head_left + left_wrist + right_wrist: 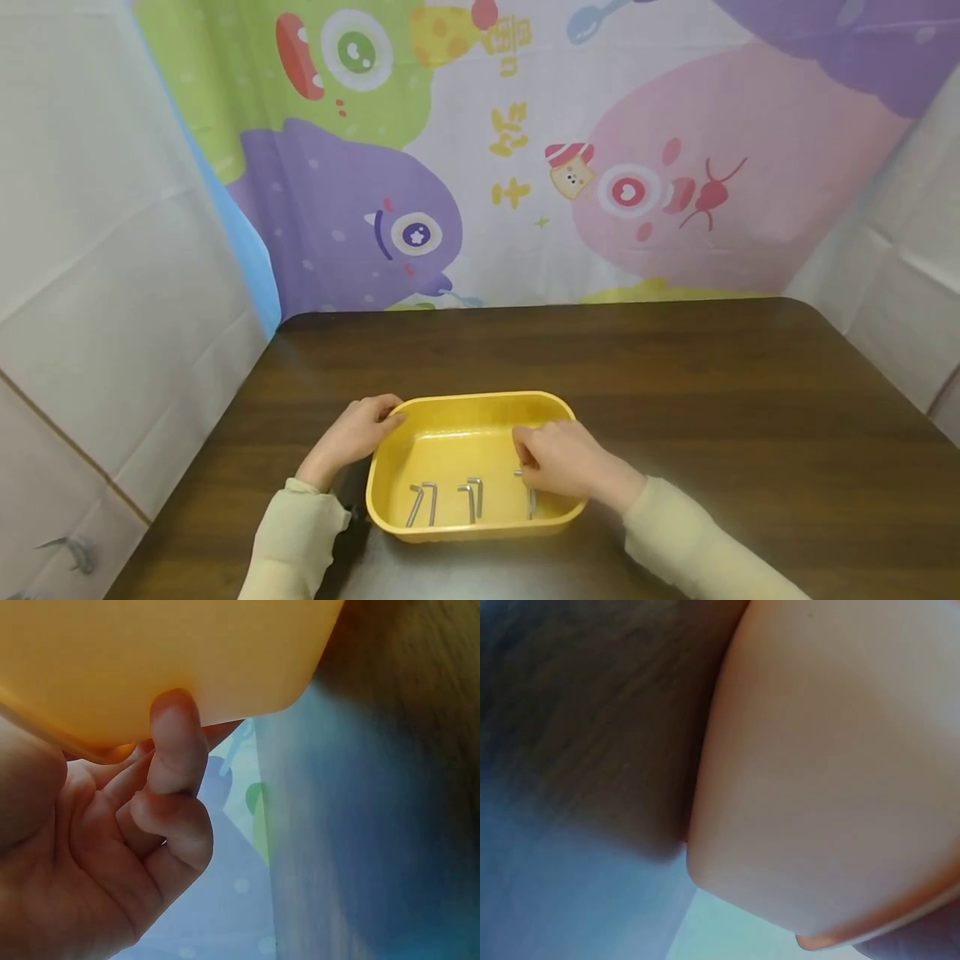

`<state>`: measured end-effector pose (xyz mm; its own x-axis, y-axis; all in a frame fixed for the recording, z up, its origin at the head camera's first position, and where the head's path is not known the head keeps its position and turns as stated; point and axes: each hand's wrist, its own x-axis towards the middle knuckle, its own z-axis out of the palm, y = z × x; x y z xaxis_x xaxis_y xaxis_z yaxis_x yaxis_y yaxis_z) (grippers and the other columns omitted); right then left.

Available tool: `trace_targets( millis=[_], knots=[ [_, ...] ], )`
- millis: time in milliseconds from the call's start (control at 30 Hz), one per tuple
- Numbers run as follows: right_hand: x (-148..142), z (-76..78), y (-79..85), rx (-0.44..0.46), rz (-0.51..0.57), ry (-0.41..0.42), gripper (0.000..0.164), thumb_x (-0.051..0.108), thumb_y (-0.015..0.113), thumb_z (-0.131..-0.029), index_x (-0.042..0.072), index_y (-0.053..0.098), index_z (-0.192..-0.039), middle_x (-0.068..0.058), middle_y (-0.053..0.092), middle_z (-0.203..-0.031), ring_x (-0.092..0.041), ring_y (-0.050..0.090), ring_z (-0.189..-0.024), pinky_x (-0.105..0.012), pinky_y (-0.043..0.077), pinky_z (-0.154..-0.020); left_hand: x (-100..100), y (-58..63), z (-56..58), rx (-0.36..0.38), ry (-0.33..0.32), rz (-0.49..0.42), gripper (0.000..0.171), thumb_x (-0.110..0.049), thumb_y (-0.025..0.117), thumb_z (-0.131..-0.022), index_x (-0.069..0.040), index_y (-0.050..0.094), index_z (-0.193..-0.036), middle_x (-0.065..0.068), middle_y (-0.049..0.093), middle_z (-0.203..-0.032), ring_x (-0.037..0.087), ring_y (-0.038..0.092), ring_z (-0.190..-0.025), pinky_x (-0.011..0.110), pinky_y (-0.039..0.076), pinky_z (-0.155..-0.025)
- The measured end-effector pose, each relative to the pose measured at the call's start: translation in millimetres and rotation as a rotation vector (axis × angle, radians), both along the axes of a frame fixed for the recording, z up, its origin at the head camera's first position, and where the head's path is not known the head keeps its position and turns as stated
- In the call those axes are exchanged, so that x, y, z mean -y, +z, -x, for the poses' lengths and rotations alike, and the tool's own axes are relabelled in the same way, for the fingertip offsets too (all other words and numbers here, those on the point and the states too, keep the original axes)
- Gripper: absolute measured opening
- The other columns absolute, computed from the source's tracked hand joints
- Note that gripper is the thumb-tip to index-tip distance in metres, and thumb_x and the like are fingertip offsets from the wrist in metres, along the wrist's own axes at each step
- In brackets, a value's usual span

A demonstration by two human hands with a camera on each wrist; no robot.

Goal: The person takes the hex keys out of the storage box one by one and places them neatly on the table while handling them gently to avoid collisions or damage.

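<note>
A yellow plastic tray (480,531) lies on the table with several L-shaped metal hex keys in it. Two hex keys (432,504) lie near its left end, and two more hex keys (479,497) lie around the middle. My left hand (358,435) grips the tray's far left corner, thumb over the rim; bent fingers (178,739) show against the outer wall in the left wrist view. Inside the tray's right end is my right hand (566,458), fingers curled down over a partly hidden hex key (532,503). I cannot tell if the fingertips pinch it.
The dark wooden table (675,375) extends beyond the tray on all sides. A cartoon-printed curtain (517,250) hangs behind its far edge, with white panels (112,250) at the sides. The right wrist view mostly shows the tray's outer wall (817,772).
</note>
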<state>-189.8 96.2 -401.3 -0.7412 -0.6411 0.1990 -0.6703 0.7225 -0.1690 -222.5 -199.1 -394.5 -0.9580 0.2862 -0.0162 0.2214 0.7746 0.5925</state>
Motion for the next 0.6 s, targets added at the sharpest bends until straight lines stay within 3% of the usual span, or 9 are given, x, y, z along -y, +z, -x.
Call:
trace_targets(
  millis=[267, 600],
  knots=[
    [-6.1, -1.2, 7.3, -0.031, 0.079, -0.006, 0.017, 0.017, 0.064, -0.070, 0.021, 0.048, -0.068, 0.015, 0.042, -0.056, -0.003, 0.036, -0.049, -0.021, 0.030, -0.046, 2.4, 1.3, -1.5, 0.052, -0.023, -0.020, 0.021, -0.015, 0.051, -0.091, -0.002, 0.059, -0.105, 0.006, 0.062, -0.087, 0.013, 0.053, -0.068, 0.028, 0.045, -0.064],
    [-11.5, -1.6, 14.4, 0.011, 0.127, -0.033, 0.016, 0.022, 0.069, -0.075, 0.023, 0.053, -0.072, 0.017, 0.052, -0.064, 0.000, 0.045, -0.058, -0.020, 0.037, -0.055, 5.5, 0.1, -1.6, 0.076, -0.059, -0.049, 0.026, -0.007, 0.053, -0.086, 0.001, 0.056, -0.111, 0.008, 0.062, -0.093, 0.014, 0.055, -0.074, 0.030, 0.047, -0.068]
  ],
)
